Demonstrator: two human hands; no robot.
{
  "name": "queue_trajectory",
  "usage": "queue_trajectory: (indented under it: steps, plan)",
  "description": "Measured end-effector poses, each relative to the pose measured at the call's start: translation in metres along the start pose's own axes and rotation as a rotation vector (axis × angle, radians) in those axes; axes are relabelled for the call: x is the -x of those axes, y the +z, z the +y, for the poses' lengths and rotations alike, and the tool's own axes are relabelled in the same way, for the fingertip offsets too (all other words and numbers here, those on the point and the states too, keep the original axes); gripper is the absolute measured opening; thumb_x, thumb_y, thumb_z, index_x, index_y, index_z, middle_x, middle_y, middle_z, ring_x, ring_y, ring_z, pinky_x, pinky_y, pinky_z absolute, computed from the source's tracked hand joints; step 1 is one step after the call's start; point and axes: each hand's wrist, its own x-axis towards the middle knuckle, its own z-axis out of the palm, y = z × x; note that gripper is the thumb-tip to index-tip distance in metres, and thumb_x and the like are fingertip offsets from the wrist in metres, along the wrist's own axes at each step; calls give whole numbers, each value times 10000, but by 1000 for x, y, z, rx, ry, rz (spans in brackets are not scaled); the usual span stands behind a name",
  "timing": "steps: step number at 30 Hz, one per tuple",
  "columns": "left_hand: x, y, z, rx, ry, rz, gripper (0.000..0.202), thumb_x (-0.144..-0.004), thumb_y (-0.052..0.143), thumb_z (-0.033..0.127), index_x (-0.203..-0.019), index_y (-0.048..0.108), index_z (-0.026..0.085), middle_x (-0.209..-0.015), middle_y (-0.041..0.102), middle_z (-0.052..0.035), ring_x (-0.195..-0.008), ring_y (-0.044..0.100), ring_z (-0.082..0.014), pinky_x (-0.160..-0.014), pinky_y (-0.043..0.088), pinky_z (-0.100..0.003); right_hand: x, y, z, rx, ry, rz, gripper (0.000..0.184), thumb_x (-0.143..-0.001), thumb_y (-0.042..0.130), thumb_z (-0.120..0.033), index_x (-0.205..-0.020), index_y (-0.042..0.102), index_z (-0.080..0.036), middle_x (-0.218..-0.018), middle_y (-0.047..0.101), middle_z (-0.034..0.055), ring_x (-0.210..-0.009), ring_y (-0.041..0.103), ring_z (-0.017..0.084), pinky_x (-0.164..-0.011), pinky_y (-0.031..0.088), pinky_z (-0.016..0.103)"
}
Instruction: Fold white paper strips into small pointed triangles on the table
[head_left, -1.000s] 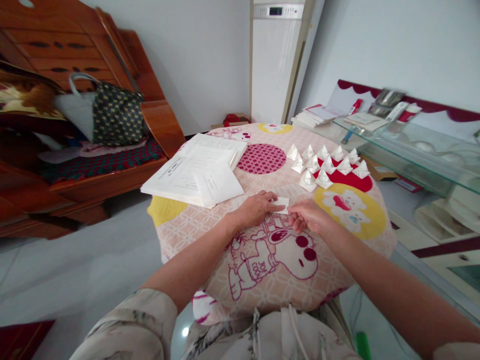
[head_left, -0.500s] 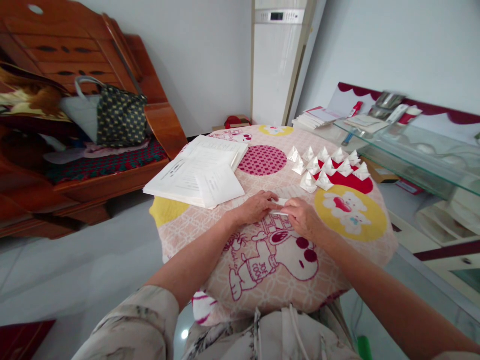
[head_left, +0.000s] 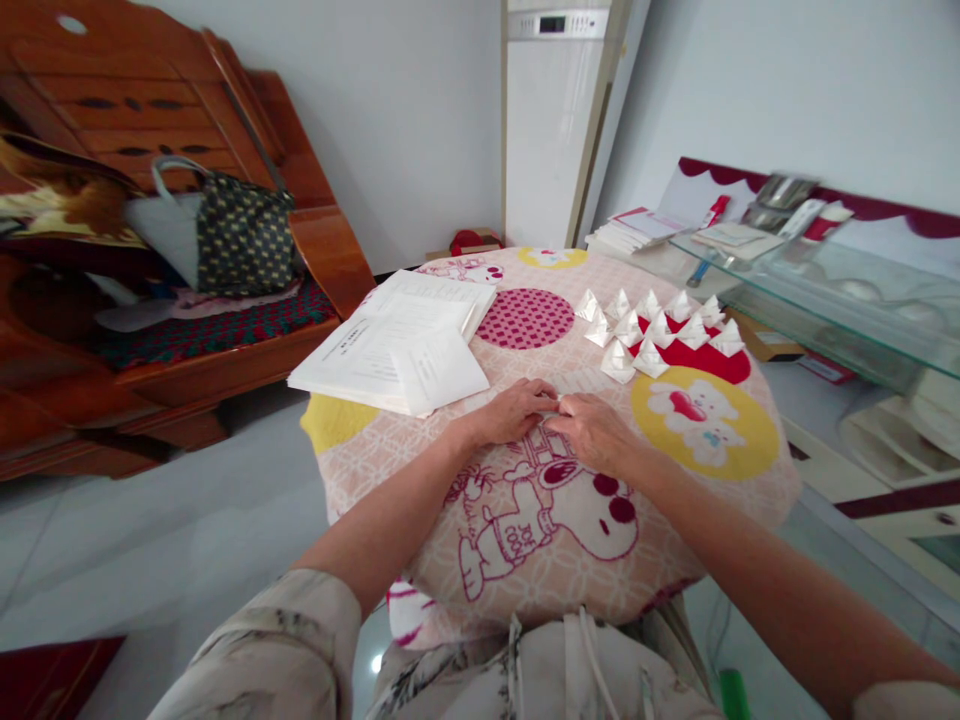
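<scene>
My left hand [head_left: 519, 410] and my right hand [head_left: 592, 430] meet over the middle of the cloth-covered table, fingertips almost touching. Between them they pinch a small piece of folded white paper [head_left: 550, 416], most of it hidden under the fingers. Just beyond my hands a pale printed strip of paper [head_left: 589, 382] lies on the cloth. To the left is a stack of printed paper sheets [head_left: 360, 345], with a smaller loose sheet [head_left: 442, 370] slanted on top. Several pointed folded-paper pieces [head_left: 619, 360] stand in rows to the right of my hands.
The round table wears a patterned cloth [head_left: 517, 540] with cartoon figures. At right, a glass shelf [head_left: 840, 310] holds cups, papers and a metal bowl. A wooden bench [head_left: 247, 340] with a bag [head_left: 244, 235] stands at left; a tall white appliance [head_left: 551, 140] is behind.
My right hand has slid slightly left, closer to my left hand. The folded paper, plainly seen between the fingers before, is now mostly covered.
</scene>
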Motion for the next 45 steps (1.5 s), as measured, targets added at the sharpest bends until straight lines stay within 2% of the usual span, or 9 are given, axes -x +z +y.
queue_trajectory:
  steps: [5, 8, 12, 20, 25, 29, 33, 39, 45]
  plan:
    - [1, -2, 2, -10, 1, 0, 466, -814, 461, 5, -1172, 705, 175, -1226, 629, -125, -1162, 572, -239, -1061, 436, -415, 0, -6, 4, -16, -15, -78, 317, -964, 460, -131, -923, 774, -150, -892, 622, 114, -844, 551, 220, -768, 430, 338]
    - [1, -2, 2, -21, -13, -9, 510, -814, 469, 6, -1221, 695, 215, -1239, 618, -111, -1164, 567, -237, -1060, 438, -419, 6, -4, 10, -80, -35, -66, 309, -960, 454, -117, -871, 750, -134, -902, 628, 115, -866, 560, 219, -793, 452, 344]
    - [1, -2, 2, -33, -31, -28, 551, -814, 471, 3, -1277, 679, 217, -1253, 601, -119, -1166, 560, -240, -1063, 435, -418, 18, 1, 19, -245, -62, -39, 255, -936, 486, -98, -842, 718, -148, -940, 647, 98, -900, 575, 203, -827, 483, 334]
    - [2, -1, 2, -27, -50, -10, 549, -828, 469, 8, -1278, 681, 241, -1269, 601, -101, -1172, 555, -229, -1062, 435, -406, 36, 4, 32, -374, -41, 142, 292, -866, 461, -68, -784, 706, -205, -895, 689, 74, -861, 608, 211, -800, 506, 355]
    - [1, -1, 5, -22, -69, -9, 538, -830, 479, 19, -1275, 686, 241, -1251, 614, -95, -1170, 563, -229, -1064, 431, -397, 30, 11, 21, -333, -24, 270, 281, -862, 470, -72, -863, 723, -193, -915, 688, 87, -902, 611, 222, -839, 513, 370]
    - [-1, 2, 9, 3, -131, 35, 421, -854, 574, 116, -1241, 708, 212, -1233, 627, -107, -1159, 579, -253, -1065, 433, -423, 25, 19, 13, -311, -43, 286, 301, -857, 467, -52, -907, 737, -176, -961, 678, 108, -924, 605, 230, -852, 518, 380]
    - [-3, 5, 7, 67, -178, 64, 436, -801, 607, 84, -1200, 730, 211, -1228, 628, -91, -1135, 597, -236, -1061, 443, -410, 26, 22, 12, -306, -29, 294, 302, -869, 475, -52, -906, 743, -186, -989, 677, 104, -959, 600, 228, -877, 515, 378]
    - [2, 4, -6, 230, -176, 81, 496, -726, 568, 27, -1145, 749, 221, -1237, 627, -74, -1134, 605, -217, -1048, 469, -395, 29, 24, 12, -296, -6, 316, 310, -865, 480, -47, -904, 750, -195, -997, 695, 101, -963, 616, 226, -863, 532, 374]
    - [12, -7, -15, 337, -154, 21, 645, -617, 486, -29, -1145, 745, 235, -1321, 626, -53, -1184, 605, -229, -1057, 474, -408, 29, 29, 13, -341, -8, 398, 336, -797, 495, -21, -909, 755, -201, -1019, 712, 106, -974, 639, 241, -878, 548, 402]
